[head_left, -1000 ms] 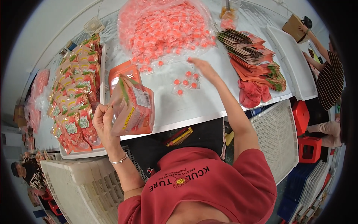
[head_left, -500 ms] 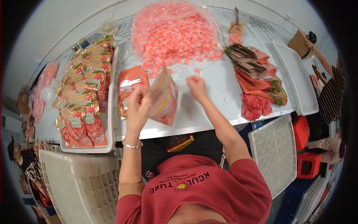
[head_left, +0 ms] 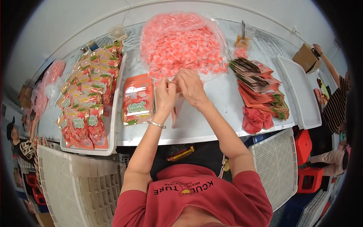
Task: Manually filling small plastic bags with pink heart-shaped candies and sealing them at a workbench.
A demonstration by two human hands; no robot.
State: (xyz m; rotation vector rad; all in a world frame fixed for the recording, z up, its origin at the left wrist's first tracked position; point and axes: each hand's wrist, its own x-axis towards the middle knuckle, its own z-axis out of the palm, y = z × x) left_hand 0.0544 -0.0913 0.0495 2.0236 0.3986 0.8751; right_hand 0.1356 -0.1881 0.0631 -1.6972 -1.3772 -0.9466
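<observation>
Both of my hands are close together over the table, in front of a large clear plastic bag (head_left: 206, 23) heaped with small pink wrapped sweets (head_left: 183, 47). A pink pouch (head_left: 176, 110) hangs nearly edge-on below them. My left hand (head_left: 166, 95) pinches its upper edge, and my right hand (head_left: 191, 87) has its fingers closed on the other side of that edge. The pouch's mouth is hidden behind my fingers. Just left of my hands lie flat pink pouches (head_left: 137, 108) with a clear window.
A white tray (head_left: 113, 142) of filled pouches (head_left: 81, 102) stands at the left. Fanned pouches (head_left: 257, 81), a red cloth (head_left: 257, 119) and a white tray (head_left: 302, 98) are at the right. Stacked crates (head_left: 81, 185) flank me below the table. Another person (head_left: 334, 102) works at far right.
My left hand has brought the pouch right and up toward the sweets. My right hand has moved left and now meets it at the pouch's upper edge. The view has shifted slightly.
</observation>
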